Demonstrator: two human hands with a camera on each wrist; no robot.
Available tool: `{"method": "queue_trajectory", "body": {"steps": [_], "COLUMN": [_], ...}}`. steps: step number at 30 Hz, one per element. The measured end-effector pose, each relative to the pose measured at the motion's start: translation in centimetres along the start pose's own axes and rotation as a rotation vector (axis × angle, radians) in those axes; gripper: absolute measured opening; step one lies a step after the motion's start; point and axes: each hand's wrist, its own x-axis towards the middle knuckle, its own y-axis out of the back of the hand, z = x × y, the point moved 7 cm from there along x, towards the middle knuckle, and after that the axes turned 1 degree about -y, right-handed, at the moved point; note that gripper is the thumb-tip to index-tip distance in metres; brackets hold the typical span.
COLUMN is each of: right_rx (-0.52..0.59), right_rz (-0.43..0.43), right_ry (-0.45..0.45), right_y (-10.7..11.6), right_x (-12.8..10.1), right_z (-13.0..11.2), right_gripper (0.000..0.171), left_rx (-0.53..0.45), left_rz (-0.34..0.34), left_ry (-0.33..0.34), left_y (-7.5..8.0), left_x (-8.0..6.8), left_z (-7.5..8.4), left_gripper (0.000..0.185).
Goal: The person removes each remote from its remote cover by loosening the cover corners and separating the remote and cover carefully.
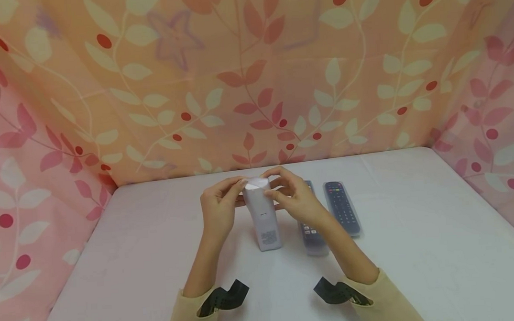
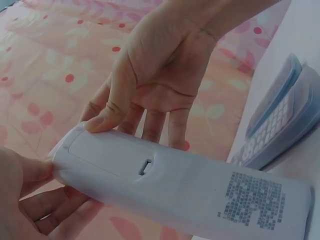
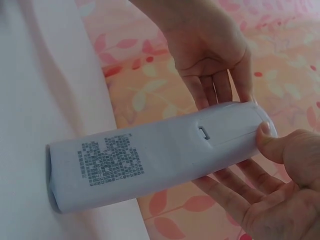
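A white remote control (image 1: 264, 222) in a clear plastic sleeve stands tilted up with its back showing. Its lower end is at the table. In the left wrist view, a battery cover with a small latch and a block of printed text mark the back of the remote. My left hand (image 1: 218, 205) pinches the left side of the upper end between thumb and fingers. From the other side, my right hand (image 1: 299, 197) grips the same end, thumb on the back near the top edge. The front of the remote is hidden.
Two dark remotes in clear sleeves lie to the right: one remote (image 1: 315, 241) partly behind my right forearm, the other remote (image 1: 342, 207) just beyond it. The white table (image 1: 149, 261) ends at a floral curtain (image 1: 245, 84) at the back and sides.
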Motion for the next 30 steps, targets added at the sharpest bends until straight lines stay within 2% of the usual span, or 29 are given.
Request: {"method": "queue_trajectory", "body": {"steps": [4, 8, 18, 30], "right_rx": [-0.016, -0.028, -0.061, -0.08], "right_rz": [0.001, 0.003, 0.018, 0.033], "right_ry": [0.001, 0.0, 0.024, 0.018], "right_y": [-0.1, -0.2, -0.3, -0.3], "right_x": [0.0, 0.0, -0.1, -0.1], "right_z": [-0.1, -0.2, -0.4, -0.4], "right_gripper": [0.033, 0.033, 0.034, 0.034], "left_rx": [-0.055, -0.087, -0.114, -0.146], "left_rz": [0.023, 0.045, 0.087, 0.103], "left_ry": [0.074, 0.119, 0.162, 0.225], "left_y": [0.1, 0.2, 0.3, 0.3], "left_x": [0.1, 0.0, 0.0, 0.1], "left_z": [-0.5, -0.8, -0.8, -1.2], "left_gripper": [0.018, 0.019, 0.021, 0.023]}}
